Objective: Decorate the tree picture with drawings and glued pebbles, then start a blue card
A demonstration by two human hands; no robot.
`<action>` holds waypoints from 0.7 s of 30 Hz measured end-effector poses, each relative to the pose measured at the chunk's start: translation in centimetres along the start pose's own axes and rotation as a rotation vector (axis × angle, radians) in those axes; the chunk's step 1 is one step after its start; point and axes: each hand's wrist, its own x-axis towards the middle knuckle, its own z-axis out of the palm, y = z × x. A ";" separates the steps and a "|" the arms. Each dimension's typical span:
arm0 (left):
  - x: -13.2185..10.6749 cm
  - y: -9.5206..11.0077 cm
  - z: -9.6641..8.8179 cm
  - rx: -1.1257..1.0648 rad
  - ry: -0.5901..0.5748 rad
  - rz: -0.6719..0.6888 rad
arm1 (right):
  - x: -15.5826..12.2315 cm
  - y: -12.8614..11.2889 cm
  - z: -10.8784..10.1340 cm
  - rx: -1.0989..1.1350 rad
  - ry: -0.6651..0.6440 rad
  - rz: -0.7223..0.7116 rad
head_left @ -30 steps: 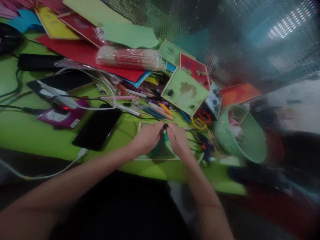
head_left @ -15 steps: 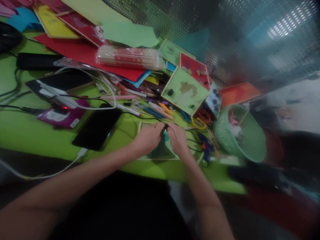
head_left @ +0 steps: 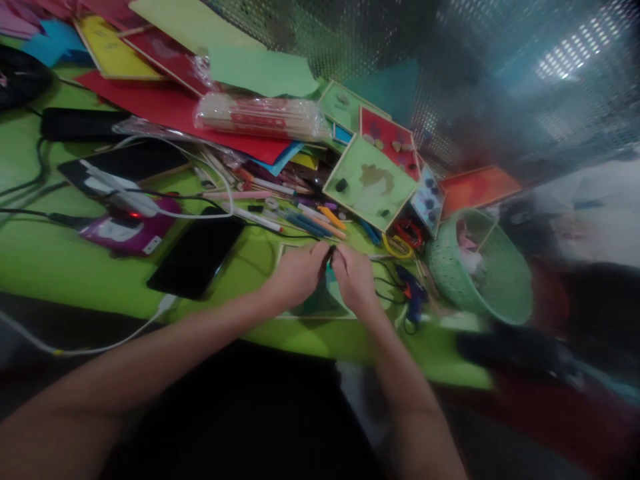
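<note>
My left hand (head_left: 299,272) and my right hand (head_left: 354,275) meet fingertip to fingertip over a framed green card (head_left: 320,303) near the front edge of the green table (head_left: 60,260). Both pinch a small dark object (head_left: 331,253) between them; it is too small and blurred to name. The fingers of both hands are curled closed. A black wire (head_left: 385,280) trails off to the right of my right hand.
A black phone (head_left: 197,253) lies left of my hands, beside a purple device (head_left: 125,230) with white cables. Pens and markers (head_left: 295,213), framed craft cards (head_left: 369,181), coloured paper sheets (head_left: 165,107) and a green colander (head_left: 480,270) crowd the table. A blue glue gun (head_left: 413,293) lies right.
My hands have stayed together on the small dark object, with only slight finger movement. The view has shifted a little.
</note>
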 end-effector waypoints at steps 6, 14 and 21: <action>0.4 0.0 -0.2 -0.129 -0.028 -0.064 | 0.1 -0.1 0.2 0.031 0.086 0.003; 0.8 -0.3 -0.6 -0.583 0.032 -0.038 | -0.1 -0.2 0.0 0.116 0.098 -0.024; 1.0 -0.4 -0.4 -0.885 0.040 -0.108 | -0.1 0.2 -0.2 0.182 0.070 0.009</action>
